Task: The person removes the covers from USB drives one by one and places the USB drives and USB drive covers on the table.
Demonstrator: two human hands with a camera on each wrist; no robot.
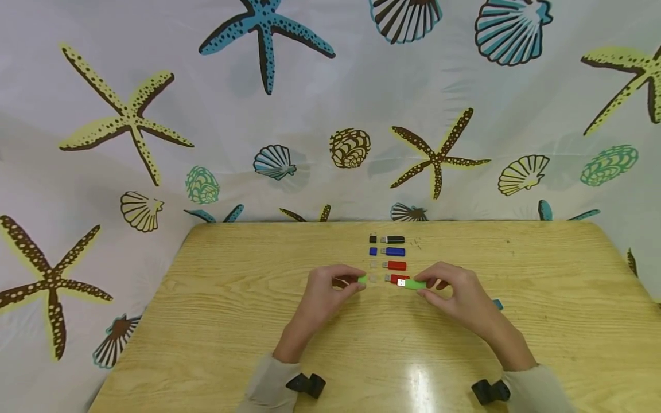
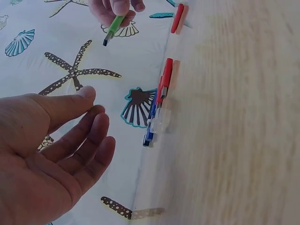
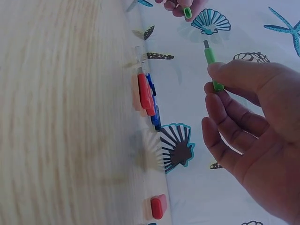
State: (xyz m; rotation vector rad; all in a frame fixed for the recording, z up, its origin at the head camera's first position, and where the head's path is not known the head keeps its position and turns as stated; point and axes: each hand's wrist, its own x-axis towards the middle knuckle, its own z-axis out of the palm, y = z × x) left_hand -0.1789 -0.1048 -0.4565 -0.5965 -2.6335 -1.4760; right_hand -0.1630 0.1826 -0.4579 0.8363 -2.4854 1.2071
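My left hand pinches a small green cap between thumb and fingertips above the table. To the right, my right hand holds a green USB stick by its rear end, its metal plug bare and pointing left toward the cap. Cap and stick are apart. Beneath the green stick lies a red USB stick, partly covered from above, with a clear cap to its left. Another red stick lies just behind it, also beside a clear cap.
Farther back on the wooden table are a blue stick with its blue cap and a black stick with its black cap. A teal piece shows behind my right wrist. One separate red piece lies nearby.
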